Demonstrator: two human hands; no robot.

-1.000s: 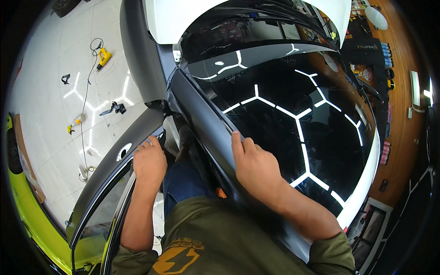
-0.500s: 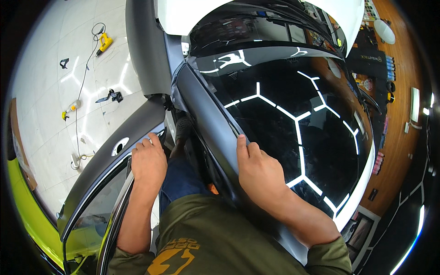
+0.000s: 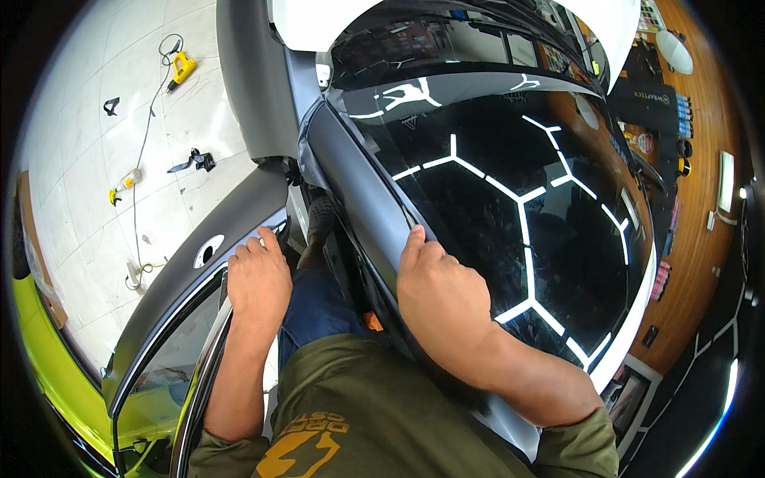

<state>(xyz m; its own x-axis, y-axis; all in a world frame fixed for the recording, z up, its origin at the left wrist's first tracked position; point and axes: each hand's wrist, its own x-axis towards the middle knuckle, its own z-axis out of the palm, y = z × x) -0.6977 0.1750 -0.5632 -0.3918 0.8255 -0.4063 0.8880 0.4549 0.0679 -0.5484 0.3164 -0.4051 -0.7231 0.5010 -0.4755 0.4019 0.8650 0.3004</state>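
Observation:
I stand between an open car door (image 3: 233, 225) and the car's body, both covered in matte dark grey. My left hand (image 3: 260, 275) is hooked over the door's edge near the mirror-side corner, its fingers bent around it. My right hand (image 3: 444, 291) lies on the grey windshield pillar (image 3: 358, 187), beside the black windshield (image 3: 478, 231). Its index finger points along the seam between pillar and glass, and the other fingers are curled under. What they pinch, if anything, is hidden. Loose grey film (image 3: 309, 163) shows at the pillar's lower end.
On the tiled floor at the left lie a yellow heat gun (image 3: 182, 70) with its cord, a spray bottle (image 3: 126, 185) and a black tool belt (image 3: 195, 162). A lime-green car (image 3: 60, 358) stands at far left. The white hood (image 3: 307, 24) is raised ahead.
My right hand has shifted slightly left along the pillar edge, its fingers more tightly curled. The left hand keeps its hold on the door.

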